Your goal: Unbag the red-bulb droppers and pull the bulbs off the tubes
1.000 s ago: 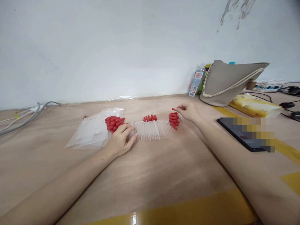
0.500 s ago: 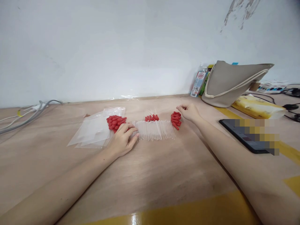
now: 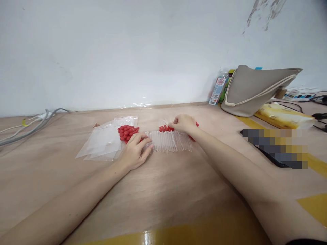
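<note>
Slim clear tubes (image 3: 166, 142) lie side by side in a row on the table. My left hand (image 3: 136, 149) rests over the row's left end, fingers curved and spread, thumb apart. Beside it is a pile of red rubber bulbs (image 3: 126, 131). Several red bulbs (image 3: 162, 128) sit along the far ends of the middle tubes. My right hand (image 3: 184, 123) reaches there, thumb and fingers pinched on a red bulb, which the fingertips partly cover. A second small pile of red bulbs (image 3: 197, 124) is mostly hidden behind my right wrist.
Clear plastic bags (image 3: 102, 143) lie at left, with cables (image 3: 48, 117) beyond. On the right are a bottle (image 3: 218, 89), a grey bag (image 3: 258, 88), a yellow tissue pack (image 3: 284, 115) and a dark, partly blurred device (image 3: 272, 156). A wall (image 3: 114, 54) stands behind.
My right hand has moved left from the right-hand bulb pile to the red bulbs at the middle tubes. My left hand stays over the row's left end.
</note>
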Tool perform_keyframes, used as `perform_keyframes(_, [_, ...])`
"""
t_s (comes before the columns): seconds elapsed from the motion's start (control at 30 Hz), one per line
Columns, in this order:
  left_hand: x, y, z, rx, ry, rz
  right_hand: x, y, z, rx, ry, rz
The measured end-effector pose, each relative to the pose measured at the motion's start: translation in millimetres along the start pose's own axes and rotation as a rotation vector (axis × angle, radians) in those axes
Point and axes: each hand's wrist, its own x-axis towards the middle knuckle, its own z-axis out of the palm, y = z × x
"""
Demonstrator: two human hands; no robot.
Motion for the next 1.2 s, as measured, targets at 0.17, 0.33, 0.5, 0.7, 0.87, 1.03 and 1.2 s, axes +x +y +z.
perform_keyframes(0.17, [0.7,1.8,-0.7,0.001,-0.008,0.002,4.9,-11.9,4.7,-0.047,-0.108,0.106])
perform_keyframes(0.33, [1.3,2.9,-0.8,0.017,-0.013,0.0,5.7,-13.0,2.2,-0.025,-0.085,0.143])
perform_keyframes(0.5, [0.7,3.1,-1.0,0.048,0.004,0.003,-3.6,-8.9,-4.6,0.094,-0.018,0.096])
perform_keyframes(0.7, [3.9,7.2,-1.9,0.246,0.117,0.045,-49.7,7.8,-0.3,0.431,0.168,-0.346])
perform_keyframes(0.87, [9.4,18.8,-1.4,0.308,0.074,0.229,-93.3,20.8,13.4,0.365,0.283,-0.614])
perform_keyframes(1.03, [10.6,26.1,0.9,0.301,0.044,0.315,-107.7,23.5,24.3,0.383,0.293,-0.613])
perform_keyframes(1.2, [10.4,26.7,4.5,0.287,0.022,0.337,-107.0,16.5,25.0,0.275,0.331,-0.628])
